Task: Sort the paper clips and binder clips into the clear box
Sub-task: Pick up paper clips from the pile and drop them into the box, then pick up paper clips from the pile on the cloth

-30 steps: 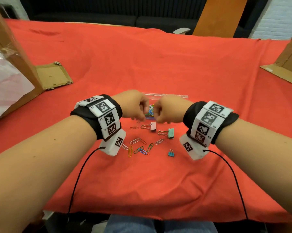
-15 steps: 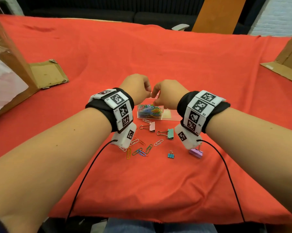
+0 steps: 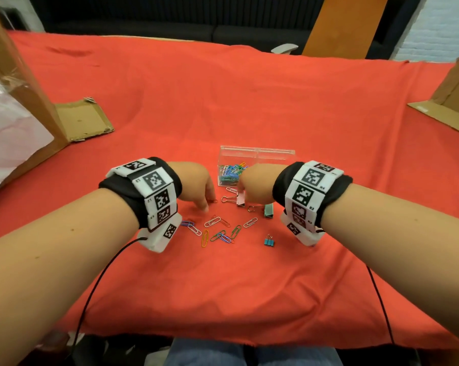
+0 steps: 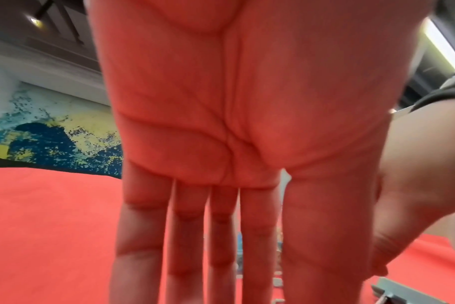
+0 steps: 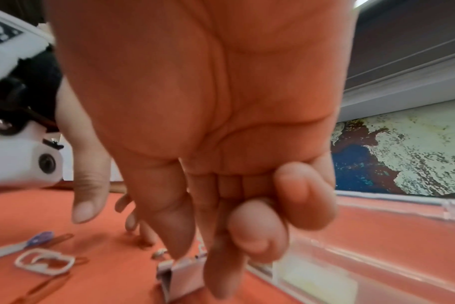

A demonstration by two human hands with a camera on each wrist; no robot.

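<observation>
The clear box (image 3: pixel 275 154) stands on the red cloth, with several coloured paper clips (image 3: pixel 232 171) in its left compartment. My right hand (image 3: pixel 240 192) is just in front of it; thumb and forefinger pinch the pink binder clip (image 3: pixel 241 201), seen close up as the same pink binder clip (image 5: pixel 181 273) on the cloth. My left hand (image 3: pixel 206 204) reaches down with straight fingers (image 4: pixel 185 246), a fingertip touching the cloth beside a small brown paper clip (image 3: pixel 213 201). A green binder clip (image 3: pixel 268 210), a small blue binder clip (image 3: pixel 269 242) and several loose paper clips (image 3: pixel 217 229) lie nearer me.
A large cardboard box (image 3: pixel 19 83) and a flat cardboard piece (image 3: pixel 81 120) sit at the left. More cardboard (image 3: pixel 444 107) lies at the right edge. Cables hang from both wrist bands over the cloth's front edge (image 3: pixel 223 342).
Both hands have come back from above the box and dropped to the clips in front of it. The right hand now has the pink binder clip between thumb and forefinger.
</observation>
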